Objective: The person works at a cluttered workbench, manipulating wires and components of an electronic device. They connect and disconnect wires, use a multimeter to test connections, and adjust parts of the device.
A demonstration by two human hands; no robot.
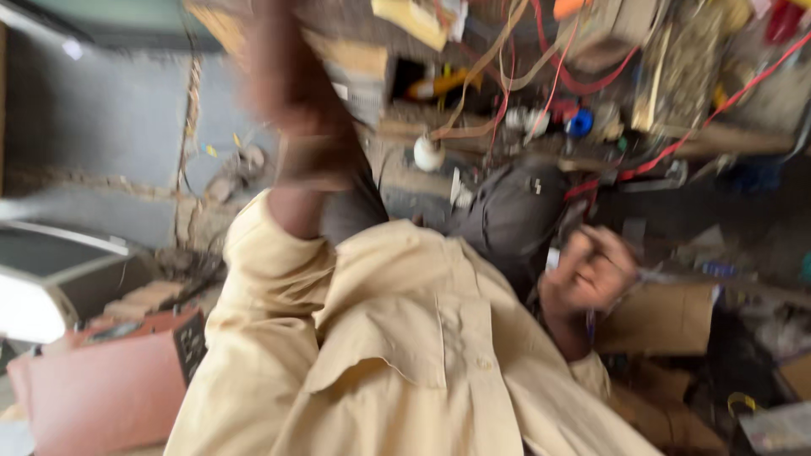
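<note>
The picture is heavily motion-blurred and tilted. My cream shirt fills the lower middle, with dark trousers beyond it. My left hand is raised high at the top left, smeared by blur, with a dark band on its wrist; I cannot make out whether it holds anything. My right hand sits at the right beside a brown cardboard box, its fingers curled into a fist. Nothing clear shows inside it.
A cluttered bench runs across the top right, with red wires, a small white round object and a blue part. A pinkish-red case and a grey-white appliance stand at the lower left by a grey wall.
</note>
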